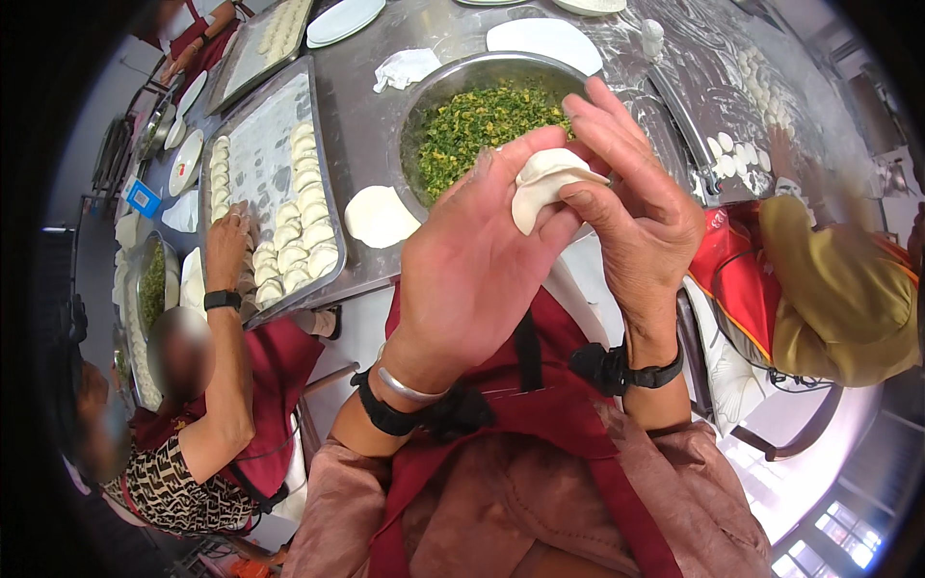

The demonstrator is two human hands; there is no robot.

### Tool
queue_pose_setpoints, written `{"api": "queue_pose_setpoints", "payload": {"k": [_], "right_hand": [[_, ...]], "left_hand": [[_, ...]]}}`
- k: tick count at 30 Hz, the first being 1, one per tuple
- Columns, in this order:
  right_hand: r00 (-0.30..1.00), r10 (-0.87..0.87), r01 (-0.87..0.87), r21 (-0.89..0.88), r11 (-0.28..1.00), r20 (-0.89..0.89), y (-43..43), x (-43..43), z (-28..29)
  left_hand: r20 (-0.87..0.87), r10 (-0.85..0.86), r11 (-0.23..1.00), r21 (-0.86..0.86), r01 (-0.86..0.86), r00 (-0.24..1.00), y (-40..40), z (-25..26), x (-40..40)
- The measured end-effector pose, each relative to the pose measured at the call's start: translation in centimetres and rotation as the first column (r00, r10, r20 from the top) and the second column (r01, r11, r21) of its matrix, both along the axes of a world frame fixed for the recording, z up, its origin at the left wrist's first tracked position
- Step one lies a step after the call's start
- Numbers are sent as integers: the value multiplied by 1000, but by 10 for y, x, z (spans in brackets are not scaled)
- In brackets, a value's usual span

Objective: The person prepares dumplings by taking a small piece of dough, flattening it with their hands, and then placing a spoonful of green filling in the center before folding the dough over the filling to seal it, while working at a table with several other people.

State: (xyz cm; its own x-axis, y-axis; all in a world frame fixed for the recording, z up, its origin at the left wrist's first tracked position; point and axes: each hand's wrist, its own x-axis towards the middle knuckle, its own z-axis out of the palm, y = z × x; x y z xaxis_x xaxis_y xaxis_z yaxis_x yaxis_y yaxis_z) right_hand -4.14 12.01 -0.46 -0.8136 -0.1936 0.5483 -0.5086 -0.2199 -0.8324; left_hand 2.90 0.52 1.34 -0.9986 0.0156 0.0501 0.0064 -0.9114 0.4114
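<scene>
A folded dough dumpling (545, 177) lies between my two hands, its edge partly pleated. My left hand (473, 267) supports it on the fingers, palm turned up. The thumb and fingers of my right hand (636, 195) pinch its right side. Just beyond is a large metal bowl (412, 134) with chopped green and yellow filling (491, 123), partly covered by my hands. A flat round dough wrapper (381, 217) rests on the table left of the bowl. Farther left, a metal tray (336, 249) holds rows of shaped dumplings (311, 195).
A co-worker's hand (230, 227) reaches over the tray at left. Another co-worker, in a khaki hat (838, 289), sits at right, a hand by small dough pieces (733, 157). White plates (545, 45), a crumpled cloth (407, 69) and a second tray (253, 61) stand on the floury table.
</scene>
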Motion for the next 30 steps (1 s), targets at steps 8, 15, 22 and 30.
{"api": "queue_pose_setpoints", "payload": {"k": [8, 15, 22, 30], "right_hand": [[963, 44, -7, 139, 990, -266, 6, -11, -10], [975, 102, -64, 192, 979, -196, 2, -6, 1], [896, 257, -142, 316, 938, -362, 14, -12, -9], [943, 166, -48, 376, 925, -287, 9, 5, -1]], "left_hand": [[66, 42, 999, -6, -42, 997, 0, -1, 4], [84, -10, 998, -56, 15, 996, -10, -6, 7], [39, -88, 976, -196, 94, 995, -9, -2, 13], [91, -89, 975, -195, 105, 992, -8, -11, 18]]}}
